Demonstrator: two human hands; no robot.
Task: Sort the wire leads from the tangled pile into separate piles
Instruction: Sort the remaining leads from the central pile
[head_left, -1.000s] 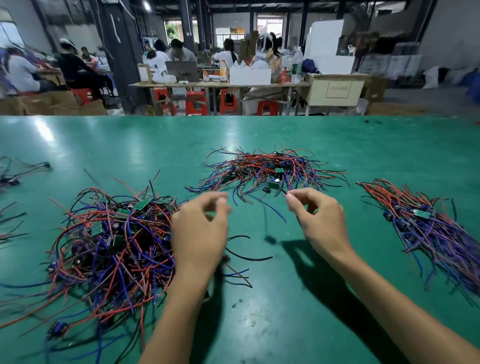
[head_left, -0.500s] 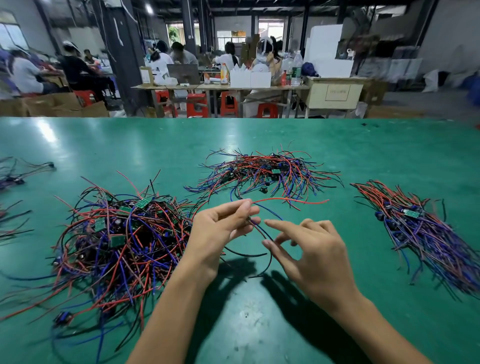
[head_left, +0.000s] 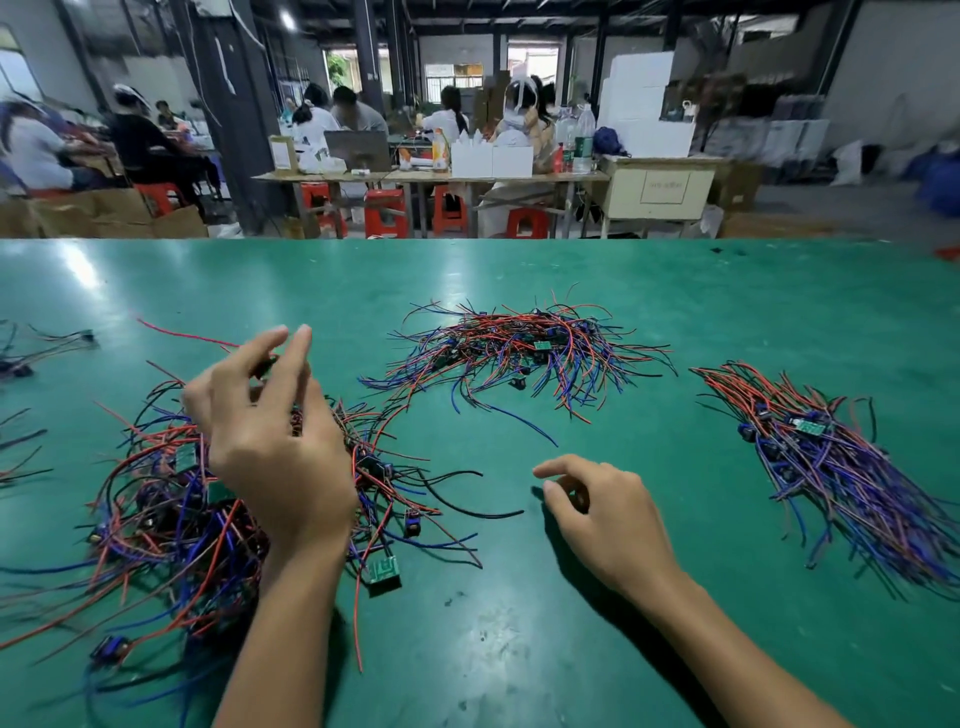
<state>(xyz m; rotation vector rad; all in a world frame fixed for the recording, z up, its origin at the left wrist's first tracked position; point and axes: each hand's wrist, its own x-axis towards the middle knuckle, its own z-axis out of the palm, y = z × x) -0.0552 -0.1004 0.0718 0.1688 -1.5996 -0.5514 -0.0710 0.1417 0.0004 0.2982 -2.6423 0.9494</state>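
Note:
The tangled pile (head_left: 156, 499) of red, blue and black wire leads with small green boards covers the left of the green table (head_left: 519, 649). My left hand (head_left: 270, 441) is raised over it and pinches a wire lead (head_left: 182, 333); its red wire trails up and left. My right hand (head_left: 608, 519) hovers low over bare table to the right, fingers loosely curled, holding nothing. A sorted pile (head_left: 519, 353) lies at the centre back. Another sorted pile (head_left: 831, 467), mostly purple and red, lies at the right.
A loose black wire (head_left: 467, 506) and a small green board (head_left: 384, 570) lie between my hands. A few stray leads (head_left: 31, 358) sit at the table's left edge. Beyond the far table edge, people work at benches with red stools.
My left hand has swung left and upward over the tangled pile with a lead in its fingers. My right hand let go of the wire and dropped toward the table.

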